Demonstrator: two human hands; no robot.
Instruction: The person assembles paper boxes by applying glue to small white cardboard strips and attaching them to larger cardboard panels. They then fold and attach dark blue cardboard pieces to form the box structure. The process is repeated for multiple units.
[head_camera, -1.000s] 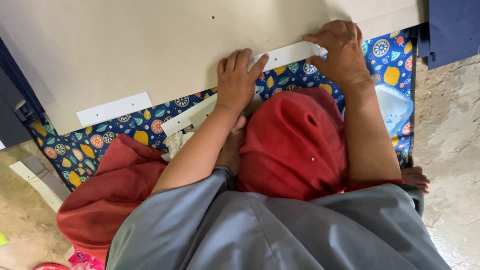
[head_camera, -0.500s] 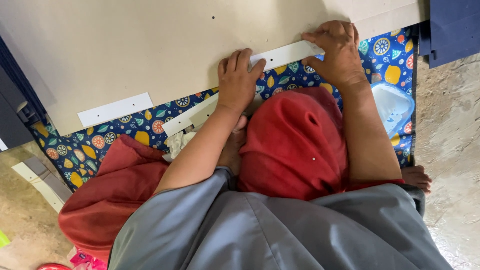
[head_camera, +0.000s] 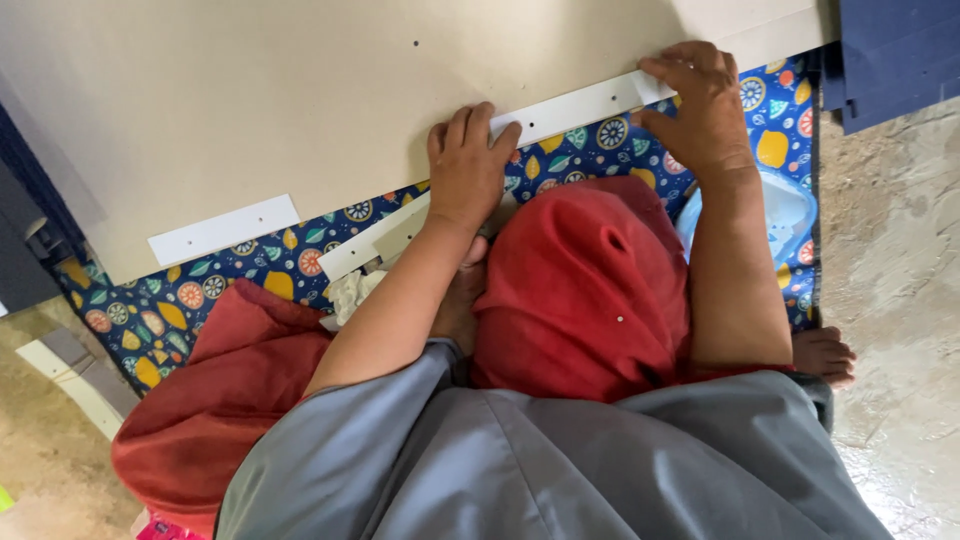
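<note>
A large beige board (head_camera: 300, 110) lies across a blue patterned mat (head_camera: 250, 270). A white strip (head_camera: 585, 105) runs along the board's near edge. My left hand (head_camera: 465, 165) presses flat on the board and the strip's left end, fingers together. My right hand (head_camera: 700, 105) pinches the strip's right end with curled fingers. My red-clad knee (head_camera: 585, 290) rises between my arms.
A second white strip (head_camera: 225, 228) sticks out from the board at left, and a third (head_camera: 375, 240) lies on the mat. Dark blue panels (head_camera: 890, 55) stand at the upper right. Bare concrete floor (head_camera: 890, 260) is at the right, white blocks (head_camera: 75, 375) at lower left.
My right hand has shifted slightly along the strip's right end; my left hand stays pressed in place.
</note>
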